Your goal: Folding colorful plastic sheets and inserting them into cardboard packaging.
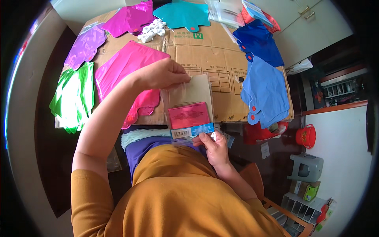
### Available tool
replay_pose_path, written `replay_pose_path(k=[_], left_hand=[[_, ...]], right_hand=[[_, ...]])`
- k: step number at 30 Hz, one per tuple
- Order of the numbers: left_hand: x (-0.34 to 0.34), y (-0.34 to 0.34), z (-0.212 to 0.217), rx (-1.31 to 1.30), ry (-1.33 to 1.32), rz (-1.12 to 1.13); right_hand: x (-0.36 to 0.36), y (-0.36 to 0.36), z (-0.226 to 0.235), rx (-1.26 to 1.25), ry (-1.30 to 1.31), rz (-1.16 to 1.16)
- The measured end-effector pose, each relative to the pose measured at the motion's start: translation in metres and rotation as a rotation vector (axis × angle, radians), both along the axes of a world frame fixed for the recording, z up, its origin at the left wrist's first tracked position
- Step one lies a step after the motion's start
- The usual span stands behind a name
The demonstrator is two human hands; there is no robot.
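A clear plastic packet [199, 93] hangs upright at the near edge of the table, just before my body. Inside it show a pale card, a folded pink sheet [189, 114] and a blue label strip [202, 128] with a barcode. My left hand [167, 74] is closed in a pinch at the packet's top edge. At the lower right corner, my right hand [215, 149] grips the packet between thumb and fingers. A small white bit [214, 136] shows at the right fingers; its kind is unclear. Beneath my left forearm lies a flat pink foil sheet [122, 65].
Flattened cardboard [197, 47] covers the table. Around it lie foil sheets in green [75, 93], purple [85, 45], magenta [130, 17], teal [181, 14], dark blue [260, 41] and light blue [266, 91]. A white string bundle [152, 31] and a red basket [272, 23] sit farther back.
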State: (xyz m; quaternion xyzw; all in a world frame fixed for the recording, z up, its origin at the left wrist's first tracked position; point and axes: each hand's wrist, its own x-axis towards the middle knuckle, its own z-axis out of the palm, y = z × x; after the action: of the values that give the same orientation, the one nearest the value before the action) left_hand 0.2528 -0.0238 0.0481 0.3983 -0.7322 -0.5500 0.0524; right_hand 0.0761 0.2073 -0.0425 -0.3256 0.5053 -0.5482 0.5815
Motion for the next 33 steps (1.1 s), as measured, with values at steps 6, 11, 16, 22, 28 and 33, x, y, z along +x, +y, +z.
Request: replay_pose_path(k=[6,11,16,22,28,33], left_hand=[[-0.011,-0.001,-0.016,-0.106,0.071,0.207],[-0.010,0.010,0.005,0.023,0.056,0.186],[-0.012,0.013,0.004,0.095,0.118,0.244],[-0.007,0.009,-0.015,0.263,0.262,0.369],[-0.003,0.016,-0.010,0.118,0.366,0.242],[-0.006,0.025,-0.003,0.080,0.160,0.248]], right_hand=[[-0.003,-0.002,-0.014,0.002,-0.051,-0.072],[-0.006,0.002,-0.017,0.012,-0.155,-0.090],[-0.005,-0.002,-0.017,0.026,-0.442,-0.014],[-0.002,-0.008,-0.008,0.019,-0.478,-0.011],[-0.003,0.001,-0.018,0.066,-0.506,0.012],[0.006,0.010,-0.013,0.093,-0.490,-0.019]])
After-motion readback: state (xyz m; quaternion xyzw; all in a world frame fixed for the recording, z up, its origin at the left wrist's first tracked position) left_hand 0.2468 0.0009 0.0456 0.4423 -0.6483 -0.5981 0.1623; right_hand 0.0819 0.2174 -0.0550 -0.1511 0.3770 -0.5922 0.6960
